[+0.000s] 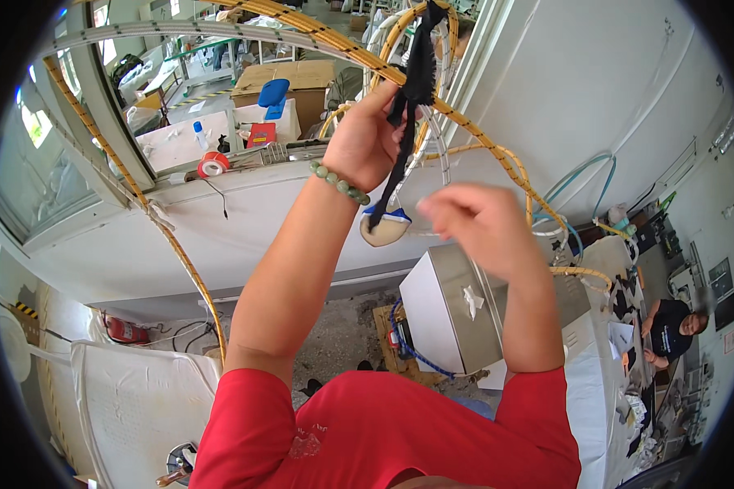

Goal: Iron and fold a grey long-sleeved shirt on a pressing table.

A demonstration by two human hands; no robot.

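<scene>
Fingers of the left hand (365, 140) pinch a black strap (412, 90) that hangs over a yellow braided cable (359, 55) overhead. From the strap's lower end dangles a small blue-and-white pouch (386, 226), just below that wrist, which wears a green bead bracelet (338, 181). The right hand (483, 230) is blurred beside the pouch, holding nothing, fingers loosely curled; whether it touches the strap I cannot tell. Below it stands a grey metal box (457, 306). On a ledge at upper left lies a red tape roll (213, 165).
</scene>
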